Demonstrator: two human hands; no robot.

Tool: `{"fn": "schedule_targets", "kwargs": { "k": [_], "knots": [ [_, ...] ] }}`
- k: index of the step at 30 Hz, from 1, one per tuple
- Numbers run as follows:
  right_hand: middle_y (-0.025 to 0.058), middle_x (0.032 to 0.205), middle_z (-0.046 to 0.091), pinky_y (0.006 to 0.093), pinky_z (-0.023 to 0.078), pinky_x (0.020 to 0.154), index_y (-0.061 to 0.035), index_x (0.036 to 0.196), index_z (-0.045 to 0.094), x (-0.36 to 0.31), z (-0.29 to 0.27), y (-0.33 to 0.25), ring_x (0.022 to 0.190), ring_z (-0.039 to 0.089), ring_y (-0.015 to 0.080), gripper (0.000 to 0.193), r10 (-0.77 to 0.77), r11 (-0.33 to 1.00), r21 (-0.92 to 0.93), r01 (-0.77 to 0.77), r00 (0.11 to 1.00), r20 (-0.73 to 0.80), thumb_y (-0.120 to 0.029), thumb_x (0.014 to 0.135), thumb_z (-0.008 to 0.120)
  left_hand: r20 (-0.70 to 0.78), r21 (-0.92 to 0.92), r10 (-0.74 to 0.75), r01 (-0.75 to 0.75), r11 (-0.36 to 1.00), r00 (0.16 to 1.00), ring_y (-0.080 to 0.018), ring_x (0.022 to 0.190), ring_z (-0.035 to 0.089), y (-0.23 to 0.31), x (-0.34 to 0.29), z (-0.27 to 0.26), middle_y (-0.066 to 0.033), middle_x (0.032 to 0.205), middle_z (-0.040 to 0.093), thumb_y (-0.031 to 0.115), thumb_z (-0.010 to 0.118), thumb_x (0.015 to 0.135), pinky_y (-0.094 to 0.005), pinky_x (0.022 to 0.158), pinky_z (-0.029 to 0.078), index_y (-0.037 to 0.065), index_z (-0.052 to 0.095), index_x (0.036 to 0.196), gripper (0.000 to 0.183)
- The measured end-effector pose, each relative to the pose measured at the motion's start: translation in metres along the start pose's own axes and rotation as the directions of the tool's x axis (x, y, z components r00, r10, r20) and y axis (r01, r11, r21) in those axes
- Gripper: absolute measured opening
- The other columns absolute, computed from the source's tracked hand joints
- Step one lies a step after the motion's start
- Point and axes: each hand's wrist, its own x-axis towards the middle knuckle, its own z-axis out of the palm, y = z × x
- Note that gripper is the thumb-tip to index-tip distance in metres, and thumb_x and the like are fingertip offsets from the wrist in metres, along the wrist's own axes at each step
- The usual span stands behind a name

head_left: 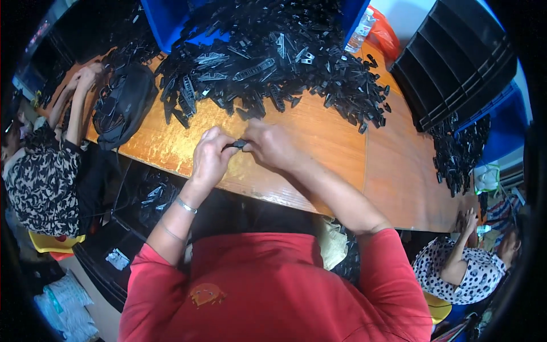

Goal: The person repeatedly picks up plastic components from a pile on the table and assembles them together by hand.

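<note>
Between my two hands, just above the near part of the wooden table (336, 154), is a small black plastic part (239, 143). My left hand (211, 151) pinches its left end between thumb and fingers. On its other end, the fingers of my right hand (270, 143) are closed. Much of the part is covered by my fingertips, so its full shape is hidden. Beyond my hands spreads a big heap of black plastic parts (256, 71), some long and ribbed, its near edge close to my right knuckles.
A blue bin (159, 25) lies behind the heap. A black bag (122, 105) sits left on the table. Black stacked trays (450, 62) lean at the right, above more black parts (461, 154). A bottle (360, 31) stands at the back. Co-workers sit on both sides.
</note>
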Motion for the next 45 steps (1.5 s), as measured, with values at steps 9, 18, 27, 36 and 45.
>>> {"fn": "schedule_targets", "kwargs": {
  "k": [9,18,27,36,45],
  "knots": [
    [0.0127,0.103,0.072,0.0499,0.061,0.082,-0.0081,0.106,0.081,-0.035,0.022,-0.020,0.094,0.074,0.0388,0.018,0.007,0.988,0.157,-0.007,1.000,-0.002,-0.025,0.100,0.080,0.380,0.114,-0.215,0.185,0.976,0.900,-0.0368,0.096,0.072,-0.006,-0.041,-0.107,-0.0153,0.096,0.071,0.002,0.088,0.084,-0.0456,0.084,0.057,0.000,0.080,0.104,0.021],
    [0.0166,0.110,0.069,0.0519,0.062,0.087,-0.0086,0.109,0.082,-0.064,-0.089,0.116,0.105,0.073,0.0405,0.016,0.297,0.769,-0.462,-0.441,0.888,-0.352,-0.011,0.094,0.076,0.188,0.153,-0.058,0.029,0.988,0.981,-0.0413,0.110,0.072,-0.004,-0.008,-0.108,-0.0178,0.109,0.075,0.000,0.079,0.091,-0.0466,0.099,0.058,0.002,0.079,0.117,0.026],
    [0.0095,0.122,0.074,0.0480,0.062,0.094,-0.0091,0.109,0.082,-0.068,-0.084,0.109,0.113,0.072,0.0366,0.018,0.167,0.908,-0.358,-0.217,0.972,-0.166,-0.003,0.093,0.077,0.165,0.163,0.204,-0.231,0.959,0.965,-0.0367,0.126,0.066,-0.003,0.065,0.013,-0.0128,0.132,0.069,0.000,0.082,0.090,-0.0473,0.105,0.057,0.005,0.073,0.129,0.041],
    [0.0122,0.108,0.077,0.0451,0.062,0.084,-0.0066,0.105,0.081,-0.092,-0.084,0.066,0.096,0.077,0.0349,0.010,0.304,0.923,-0.149,-0.354,0.911,-0.277,-0.004,0.096,0.077,0.233,0.189,0.245,-0.291,0.938,0.941,-0.0370,0.117,0.067,0.004,0.073,0.019,-0.0143,0.119,0.070,0.005,0.082,0.092,-0.0467,0.098,0.055,0.003,0.070,0.117,0.027],
    [0.0173,0.109,0.077,0.0521,0.063,0.079,-0.0043,0.116,0.078,-0.078,-0.055,0.050,0.093,0.078,0.0411,0.030,0.481,0.804,-0.279,-0.525,0.850,-0.214,-0.023,0.094,0.087,0.229,-0.071,0.187,-0.175,0.982,0.955,-0.0394,0.110,0.068,0.020,0.038,0.011,-0.0168,0.110,0.070,0.007,0.078,0.099,-0.0469,0.095,0.056,0.002,0.073,0.118,0.021]
  ]
}}
